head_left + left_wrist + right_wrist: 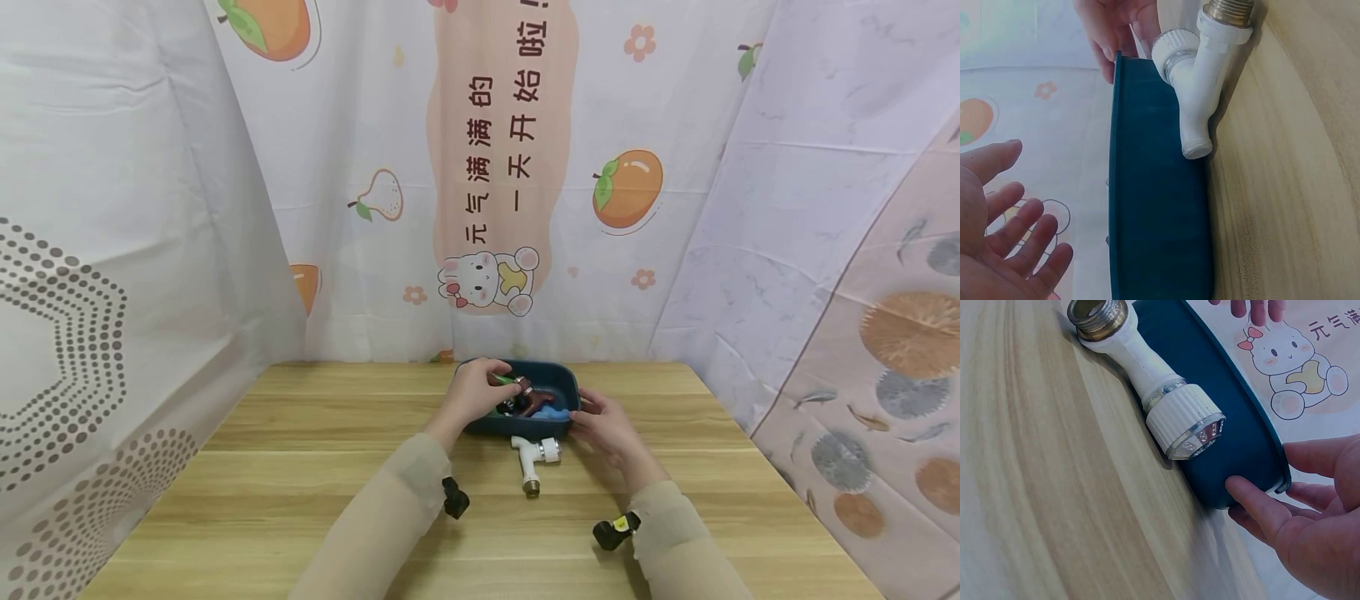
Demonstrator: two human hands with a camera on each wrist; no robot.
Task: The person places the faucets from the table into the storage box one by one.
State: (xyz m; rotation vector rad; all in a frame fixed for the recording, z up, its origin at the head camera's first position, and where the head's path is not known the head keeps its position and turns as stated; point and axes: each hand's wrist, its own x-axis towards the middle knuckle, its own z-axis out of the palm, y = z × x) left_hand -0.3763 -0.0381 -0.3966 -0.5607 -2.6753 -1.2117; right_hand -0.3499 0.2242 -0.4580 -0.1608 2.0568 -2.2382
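A dark blue plastic bin (pixel 531 428) stands on the table with several small things inside. Among them are a brown branched piece (pixel 537 403), a light blue piece (pixel 553 413) and a green piece (pixel 504 379). My left hand (pixel 474 390) is over the bin's left side, its fingers spread and loosely bent in the left wrist view, with nothing between them. My right hand (pixel 1322 519) holds the bin's right end, fingertips on its wall and rim. Just in front of the bin lies a white tap (pixel 531 461) with a brass threaded end toward me.
The wooden table (pixel 315 500) extends to both sides. A printed curtain (pixel 360 275) hangs along its back edge, and further cloths hang left and right. A black wrist camera (pixel 455 498) sits by the left sleeve, another wrist camera (pixel 611 534) by the right.
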